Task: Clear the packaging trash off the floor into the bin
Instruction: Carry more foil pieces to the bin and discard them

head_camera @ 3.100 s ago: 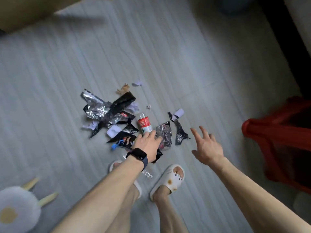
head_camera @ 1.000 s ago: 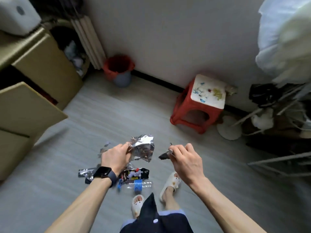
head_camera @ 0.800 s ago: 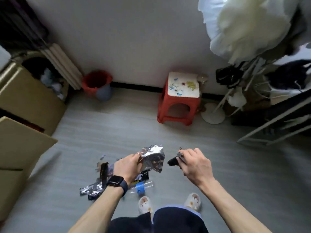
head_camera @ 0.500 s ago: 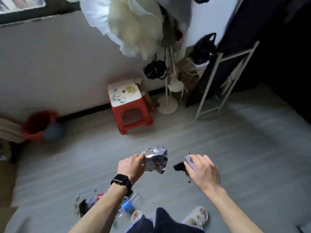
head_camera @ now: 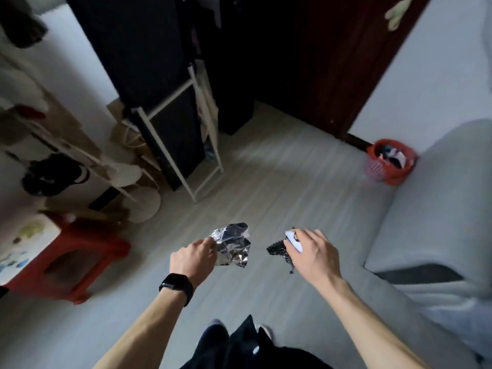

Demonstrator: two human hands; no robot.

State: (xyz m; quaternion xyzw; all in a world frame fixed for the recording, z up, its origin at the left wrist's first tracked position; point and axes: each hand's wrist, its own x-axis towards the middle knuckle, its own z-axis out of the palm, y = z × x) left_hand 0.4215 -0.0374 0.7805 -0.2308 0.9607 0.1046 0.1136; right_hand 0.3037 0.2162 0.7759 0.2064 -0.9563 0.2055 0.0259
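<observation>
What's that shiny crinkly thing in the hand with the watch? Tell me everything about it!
The silver foil wrapper is a crumpled piece of packaging that looks like thin metallic film, full of bright creases and dark folds. The left hand pinches it by its left edge, so it hangs in the air above the grey floor, with the rest sticking out to the right. Nothing else touches it. Any print on it is too crumpled to read.
</observation>
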